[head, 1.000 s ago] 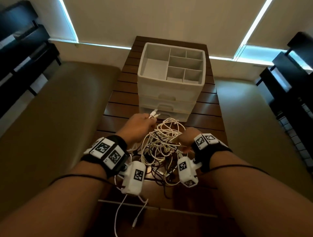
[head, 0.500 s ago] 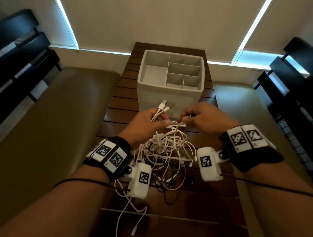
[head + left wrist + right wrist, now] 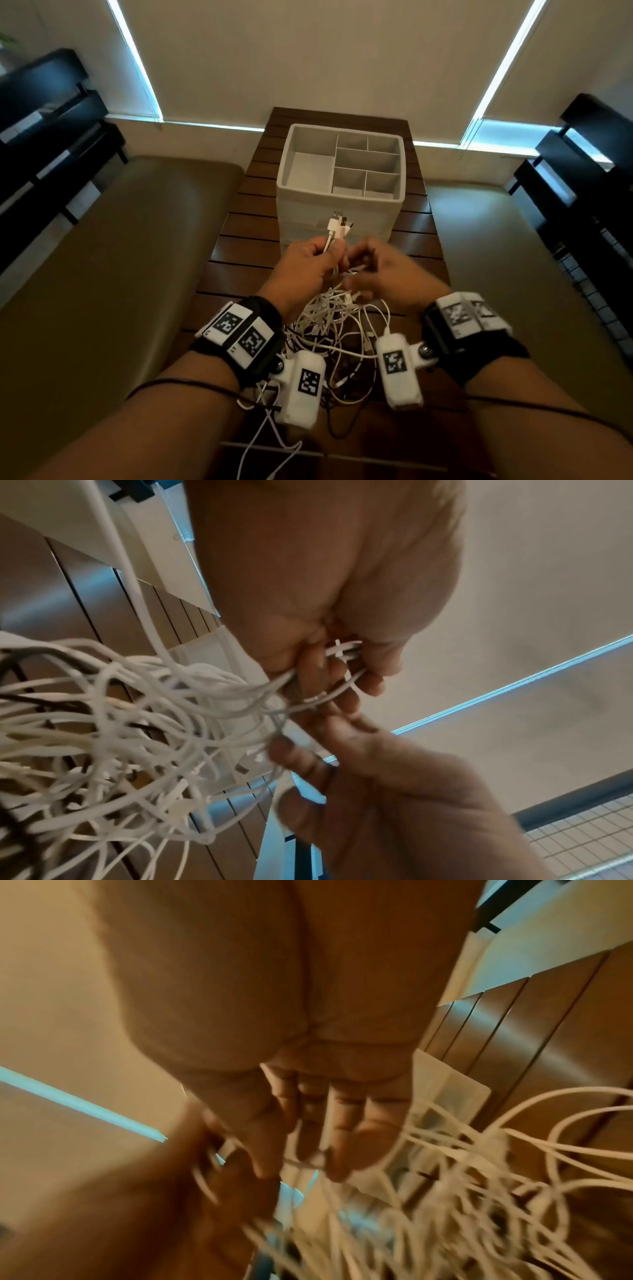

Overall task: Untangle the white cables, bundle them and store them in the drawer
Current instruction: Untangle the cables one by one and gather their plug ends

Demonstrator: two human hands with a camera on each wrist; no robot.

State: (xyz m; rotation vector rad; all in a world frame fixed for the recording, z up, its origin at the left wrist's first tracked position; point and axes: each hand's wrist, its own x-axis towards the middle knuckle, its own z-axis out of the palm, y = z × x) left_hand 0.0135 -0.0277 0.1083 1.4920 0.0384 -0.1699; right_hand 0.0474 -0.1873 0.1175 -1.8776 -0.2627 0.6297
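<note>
A tangle of white cables [image 3: 337, 325] lies on the wooden table [image 3: 239, 236], partly lifted; it also fills the left wrist view [image 3: 120, 737] and the right wrist view [image 3: 479, 1191]. My left hand [image 3: 329, 253] grips several cable ends in a fist [image 3: 335, 674], and their plugs [image 3: 339, 224] stick up above it. My right hand [image 3: 363, 263] is blurred and close beside the left; its thumb and fingertips pinch a thin strand [image 3: 304, 1161]. The white drawer unit [image 3: 394, 209] stands just beyond the hands, its drawers closed.
The unit's top is an open tray with several compartments [image 3: 308, 171]. A black cable [image 3: 329, 421] runs through the tangle. Beige cushioned benches [image 3: 120, 274] flank the narrow table. Dark furniture [image 3: 582, 192] stands at both room sides.
Both hands rose from the table with cables. The left lifted its bunch of plug ends higher. The right left the tangle's right side and moved in beside the left hand.
</note>
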